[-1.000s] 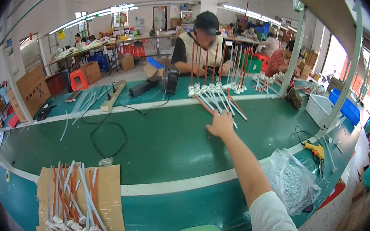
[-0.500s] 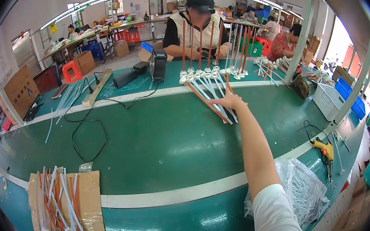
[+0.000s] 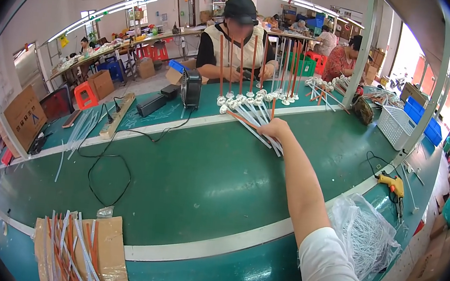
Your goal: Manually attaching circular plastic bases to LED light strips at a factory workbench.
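We reach across a green tabletop [image 3: 188, 186], our bare right hand [image 3: 276, 129] curled over slim white and orange sticks [image 3: 251, 114] with round white ends, by the far white strip [image 3: 314, 112], fingertips hidden, whether pinching we cannot tell

Shows plain green across the table [image 3: 193, 191], white along its edge strip [image 3: 215, 245]. Mixes rust-orange and white in the sticks [image 3: 254, 113], white on their round ends [image 3: 231, 103]; turns yellow on the glue gun [image 3: 392, 184], tan on the cardboard sheet [image 3: 113, 249].

right fingers [image 3: 265, 130] at white sticks [image 3: 255, 111], green tabletop [image 3: 194, 181], yellow glue gun [image 3: 392, 183]
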{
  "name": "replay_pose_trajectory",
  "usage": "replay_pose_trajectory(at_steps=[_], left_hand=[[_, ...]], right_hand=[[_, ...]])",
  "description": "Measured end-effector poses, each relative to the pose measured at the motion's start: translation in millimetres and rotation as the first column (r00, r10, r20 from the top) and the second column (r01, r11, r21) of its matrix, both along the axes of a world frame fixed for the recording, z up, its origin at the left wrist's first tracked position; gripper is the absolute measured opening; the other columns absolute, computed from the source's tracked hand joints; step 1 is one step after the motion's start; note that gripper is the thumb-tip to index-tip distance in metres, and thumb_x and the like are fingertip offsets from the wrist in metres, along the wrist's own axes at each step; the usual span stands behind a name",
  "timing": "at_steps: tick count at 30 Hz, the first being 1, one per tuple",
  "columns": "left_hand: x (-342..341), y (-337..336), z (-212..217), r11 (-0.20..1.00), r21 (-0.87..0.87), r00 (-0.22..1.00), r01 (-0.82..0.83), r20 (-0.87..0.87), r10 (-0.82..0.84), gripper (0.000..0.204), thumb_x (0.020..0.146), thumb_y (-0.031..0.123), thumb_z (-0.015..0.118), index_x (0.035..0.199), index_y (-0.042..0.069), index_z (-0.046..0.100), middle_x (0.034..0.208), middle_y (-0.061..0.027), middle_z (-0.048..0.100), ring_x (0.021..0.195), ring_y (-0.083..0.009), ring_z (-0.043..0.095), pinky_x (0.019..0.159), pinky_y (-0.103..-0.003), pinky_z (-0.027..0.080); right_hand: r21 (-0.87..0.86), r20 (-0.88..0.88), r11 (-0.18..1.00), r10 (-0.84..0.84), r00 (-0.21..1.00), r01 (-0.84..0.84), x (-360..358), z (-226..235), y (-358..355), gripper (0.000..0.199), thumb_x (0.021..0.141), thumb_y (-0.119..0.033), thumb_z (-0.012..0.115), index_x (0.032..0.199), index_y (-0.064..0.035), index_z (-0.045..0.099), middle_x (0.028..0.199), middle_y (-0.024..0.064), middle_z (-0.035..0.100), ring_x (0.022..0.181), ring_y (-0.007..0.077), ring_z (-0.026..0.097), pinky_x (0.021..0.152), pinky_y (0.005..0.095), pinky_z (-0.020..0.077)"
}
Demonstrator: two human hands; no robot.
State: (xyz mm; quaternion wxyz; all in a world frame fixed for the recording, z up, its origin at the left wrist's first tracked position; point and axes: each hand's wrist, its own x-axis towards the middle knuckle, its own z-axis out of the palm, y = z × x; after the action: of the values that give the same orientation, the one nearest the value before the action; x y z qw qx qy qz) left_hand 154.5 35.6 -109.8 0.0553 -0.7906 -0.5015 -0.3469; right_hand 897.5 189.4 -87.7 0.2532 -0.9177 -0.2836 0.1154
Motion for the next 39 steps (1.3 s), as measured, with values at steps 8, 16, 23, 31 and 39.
replay_pose_trajectory(at_steps=[8, 16, 23, 31, 39], left_hand=[[22, 67, 27, 0.705, 0.530, 0.877, 0.470, -0.195, -0.438, 0.048, 0.081, 0.025, 0.081, 0.120, 0.004, 0.066, 0.141, -0.0329, 0.041, 0.121, -0.0501, 0.048, 0.096, -0.054, 0.045], [-38, -12, -44, 0.999, 0.046, 1.000, 0.021, -0.008, -0.021, 0.050, 0.080, 0.026, 0.080, 0.123, 0.005, 0.066, 0.142, -0.0336, 0.040, 0.125, -0.0513, 0.045, 0.102, -0.059, 0.040], [-70, 2, -84, 0.976, -0.216, 0.961, -0.023, 0.263, 0.081, 0.052, 0.080, 0.026, 0.080, 0.126, 0.005, 0.066, 0.141, -0.0352, 0.041, 0.127, -0.0531, 0.043, 0.104, -0.062, 0.038], [-25, -4, -21, 0.998, -0.062, 0.996, -0.018, 0.090, 0.024, 0.047, 0.081, 0.029, 0.079, 0.122, 0.007, 0.069, 0.132, -0.0322, 0.051, 0.125, -0.0536, 0.043, 0.101, -0.063, 0.040], [-8, -12, 8, 0.998, 0.048, 0.995, 0.042, -0.094, -0.037, 0.046, 0.081, 0.029, 0.078, 0.121, 0.010, 0.069, 0.130, -0.0315, 0.053, 0.125, -0.0546, 0.045, 0.104, -0.064, 0.038]], right_hand=[[-0.176, 0.065, 0.984, 0.000, 0.998, 0.011, -22, 3, 21, 0.055, 0.056, -0.034, 0.084, 0.101, -0.0048, 0.076, 0.108, 0.0154, 0.073, 0.098, 0.0276, 0.072, 0.086, 0.0361, 0.0573], [-0.137, 0.108, 0.981, -0.123, 0.987, 0.137, -36, 7, 19, 0.052, 0.058, -0.022, 0.084, 0.106, -0.0041, 0.074, 0.110, 0.0156, 0.073, 0.102, 0.0294, 0.072, 0.088, 0.0384, 0.0580], [-0.226, 0.115, 0.972, -0.045, 0.992, 0.071, -39, 8, 9, 0.048, 0.074, -0.019, 0.072, 0.119, -0.0032, 0.070, 0.127, 0.0163, 0.067, 0.115, 0.0321, 0.066, 0.094, 0.0399, 0.0557], [-0.146, -0.030, 0.989, -0.044, 0.999, 0.039, -42, 11, -3, 0.042, 0.080, -0.019, 0.064, 0.118, -0.0016, 0.070, 0.125, 0.0177, 0.068, 0.115, 0.0333, 0.066, 0.097, 0.0398, 0.0539], [-0.366, 0.579, 0.930, 0.255, 0.774, -0.033, -93, 92, -61, 0.029, 0.081, -0.018, 0.065, 0.107, -0.0060, 0.073, 0.109, 0.0130, 0.074, 0.100, 0.0298, 0.073, 0.087, 0.0439, 0.0569]])
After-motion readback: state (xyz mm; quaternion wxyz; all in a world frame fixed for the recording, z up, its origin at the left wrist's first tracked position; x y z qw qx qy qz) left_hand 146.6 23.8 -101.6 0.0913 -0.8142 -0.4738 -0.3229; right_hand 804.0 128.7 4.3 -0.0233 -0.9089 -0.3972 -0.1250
